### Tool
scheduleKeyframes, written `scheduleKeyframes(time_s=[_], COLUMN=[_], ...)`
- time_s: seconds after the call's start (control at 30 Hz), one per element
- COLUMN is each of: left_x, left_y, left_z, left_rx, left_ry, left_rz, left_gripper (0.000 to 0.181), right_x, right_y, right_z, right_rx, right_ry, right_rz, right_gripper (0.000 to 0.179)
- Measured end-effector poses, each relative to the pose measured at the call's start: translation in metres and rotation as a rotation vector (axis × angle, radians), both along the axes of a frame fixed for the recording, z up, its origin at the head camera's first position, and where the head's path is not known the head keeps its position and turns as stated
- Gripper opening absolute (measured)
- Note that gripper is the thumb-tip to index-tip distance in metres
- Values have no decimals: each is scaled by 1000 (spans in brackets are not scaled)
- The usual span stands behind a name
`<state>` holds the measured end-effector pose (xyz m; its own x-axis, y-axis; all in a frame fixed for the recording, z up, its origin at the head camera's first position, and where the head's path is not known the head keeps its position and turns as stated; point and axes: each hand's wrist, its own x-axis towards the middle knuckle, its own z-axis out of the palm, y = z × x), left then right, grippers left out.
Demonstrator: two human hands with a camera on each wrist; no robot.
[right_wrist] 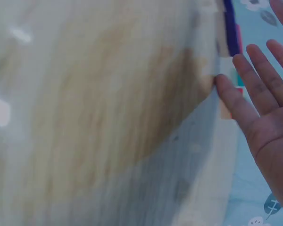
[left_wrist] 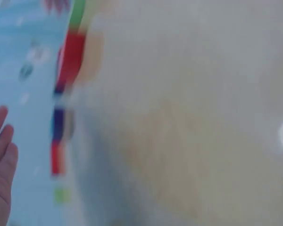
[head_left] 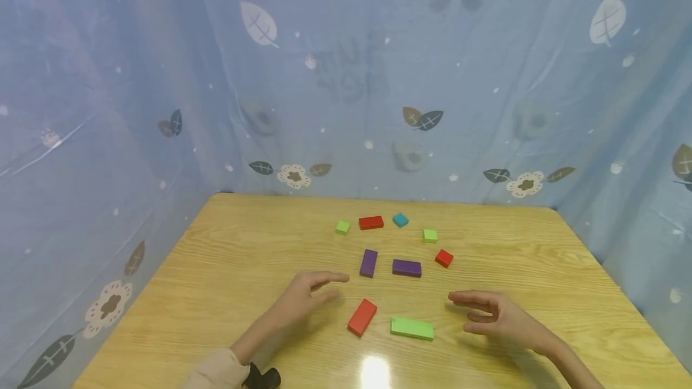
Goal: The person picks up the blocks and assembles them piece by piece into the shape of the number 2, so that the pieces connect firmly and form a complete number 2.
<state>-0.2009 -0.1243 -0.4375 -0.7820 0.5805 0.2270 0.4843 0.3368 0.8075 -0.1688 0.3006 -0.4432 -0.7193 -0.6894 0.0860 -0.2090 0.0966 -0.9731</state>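
My left hand (head_left: 304, 300) hovers over the table's left-middle, fingers loosely extended and holding nothing; a red block (head_left: 362, 317) lies just to its right. To the right, my right hand (head_left: 501, 318) is also raised with relaxed, spread fingers and nothing in it. A long green block (head_left: 412, 328) lies nearest to that hand, apart from it. Between and beyond the hands are two purple blocks (head_left: 369, 263), one turned lengthwise and one crosswise. In the right wrist view, the right hand's palm (right_wrist: 278, 132) and separated fingers show clearly.
Farther back lie a long red block (head_left: 370, 223), a small blue block (head_left: 400, 220), two small green blocks (head_left: 430, 236) and a small red block (head_left: 444, 258). Behind the wooden table (head_left: 243, 239) hangs a blue patterned curtain (head_left: 346, 77). A black strap (head_left: 262, 377) is near the left sleeve.
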Motion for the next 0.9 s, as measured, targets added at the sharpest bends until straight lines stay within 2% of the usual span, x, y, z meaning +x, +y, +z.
scheduleKeyframes(time_s=[0.1, 0.17, 0.3, 0.43, 0.63, 0.7, 0.8, 0.9], left_x=[8, 11, 14, 17, 23, 24, 27, 28], left_y=[14, 21, 31, 38, 49, 52, 54, 53], left_z=[-5, -9, -15, -20, -23, -23, -24, -25], left_rx=[60, 41, -31, -84, -50, -58, -103, -115], left_ry=[-109, -114, -105, -91, -60, -49, 3, 7], left_rz=[-26, -43, -64, -34, 28, 52, 85, 86], left_gripper=[37, 43, 55, 59, 51, 47, 44, 45], right_x=[-1, -1, 1, 2, 3, 4, 5, 5], right_y=[1, 0, -2, -4, -6, -5, -5, -4], right_z=[-2, -1, -1, -4, -6, -7, -8, -9], right_rx=[-5, -3, -14, -3, 18, 17, 13, 21], right_ry=[-32, -47, -103, -116, -103, -103, -111, -108], right_rz=[40, 48, 64, 68, 63, 64, 71, 69], right_gripper=[51, 52, 54, 55, 55, 55, 54, 52])
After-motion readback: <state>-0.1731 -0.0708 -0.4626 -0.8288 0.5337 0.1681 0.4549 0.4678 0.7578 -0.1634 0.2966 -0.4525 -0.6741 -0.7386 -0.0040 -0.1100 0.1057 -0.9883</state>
